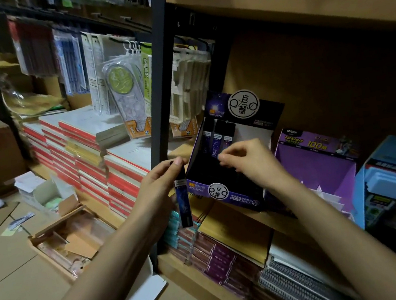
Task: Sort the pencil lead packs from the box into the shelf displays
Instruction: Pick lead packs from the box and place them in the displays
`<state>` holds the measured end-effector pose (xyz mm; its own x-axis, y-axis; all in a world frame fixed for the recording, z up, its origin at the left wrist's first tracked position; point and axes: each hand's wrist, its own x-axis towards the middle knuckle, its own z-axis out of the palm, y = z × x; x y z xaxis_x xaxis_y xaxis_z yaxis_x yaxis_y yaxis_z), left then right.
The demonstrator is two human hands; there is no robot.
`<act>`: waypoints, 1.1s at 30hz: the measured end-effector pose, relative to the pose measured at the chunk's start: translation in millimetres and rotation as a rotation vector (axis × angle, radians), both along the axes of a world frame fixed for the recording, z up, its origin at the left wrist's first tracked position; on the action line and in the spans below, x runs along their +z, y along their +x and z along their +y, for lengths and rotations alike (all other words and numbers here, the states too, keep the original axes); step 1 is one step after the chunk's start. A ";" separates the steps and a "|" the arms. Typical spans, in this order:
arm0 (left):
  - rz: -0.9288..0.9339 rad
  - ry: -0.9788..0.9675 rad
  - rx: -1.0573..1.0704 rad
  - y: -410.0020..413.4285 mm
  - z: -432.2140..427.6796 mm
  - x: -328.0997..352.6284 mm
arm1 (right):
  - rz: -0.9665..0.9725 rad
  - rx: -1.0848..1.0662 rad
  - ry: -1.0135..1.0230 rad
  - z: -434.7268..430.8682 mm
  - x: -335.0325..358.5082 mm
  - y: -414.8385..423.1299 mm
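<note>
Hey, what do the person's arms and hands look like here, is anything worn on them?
The left forearm and right forearm are bare as far as the frame shows, with no sleeves in view. The left hand and right hand wear no gloves, and no watch, bracelet or ring shows. The left thumbnail looks dark, perhaps polish; the dim light leaves that unsure.

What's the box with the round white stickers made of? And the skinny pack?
The box looks like printed cardboard: flat folded panels, matte face. The skinny pack in the left hand seems glossy plastic, as its blue side shines a little; the dim light leaves that unsure.
</note>
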<state>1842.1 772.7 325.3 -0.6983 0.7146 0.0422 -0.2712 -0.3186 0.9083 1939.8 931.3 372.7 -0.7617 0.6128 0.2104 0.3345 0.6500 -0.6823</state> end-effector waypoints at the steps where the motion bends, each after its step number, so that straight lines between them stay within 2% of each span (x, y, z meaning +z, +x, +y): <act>1: -0.019 0.004 -0.014 2.2 1.4 1.2 | 0.065 0.070 -0.101 -15.7 -2.4 4.2; 5: -0.077 0.021 -0.034 10.3 7.1 5.8 | 0.145 0.224 -0.300 -56.0 -13.3 5.0; 8: -0.050 0.034 -0.072 13.8 8.3 6.7 | 0.175 0.183 -0.322 -61.6 -15.8 5.8; 10: 0.049 -0.012 -0.115 14.1 9.0 4.4 | 0.163 0.190 -0.301 -54.6 -13.7 9.9; 12: 0.303 -0.124 -0.082 12.6 11.3 -2.8 | 0.177 0.150 -0.282 -40.0 -6.8 15.9; 16: 1.148 -0.399 0.115 0.3 18.0 -32.2 | 0.335 -0.061 -0.237 10.0 19.8 27.9; 17: 1.270 -0.413 0.113 -1.8 20.7 -40.2 | 0.372 -0.101 -0.232 22.3 26.2 29.2; 19: 1.403 -0.437 0.098 -5.1 27.3 -53.1 | 0.426 -0.149 -0.232 44.5 33.7 28.0; 25: 1.489 -0.516 0.154 -10.3 45.8 -69.1 | 0.372 -0.159 -0.145 78.1 23.9 -0.4; 30: 1.536 -0.514 0.154 -14.7 47.4 -72.6 | 0.263 -0.177 0.129 80.6 3.9 -16.7; 33: 1.520 -0.493 0.155 -14.7 46.0 -72.0 | 0.240 -0.174 0.190 79.0 -0.9 -18.7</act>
<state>1827.4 818.7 253.3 -0.2894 0.7974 0.5295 0.9411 0.1360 0.3095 1921.1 1010.4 371.8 -0.5643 0.6617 0.4938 0.2958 0.7204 -0.6273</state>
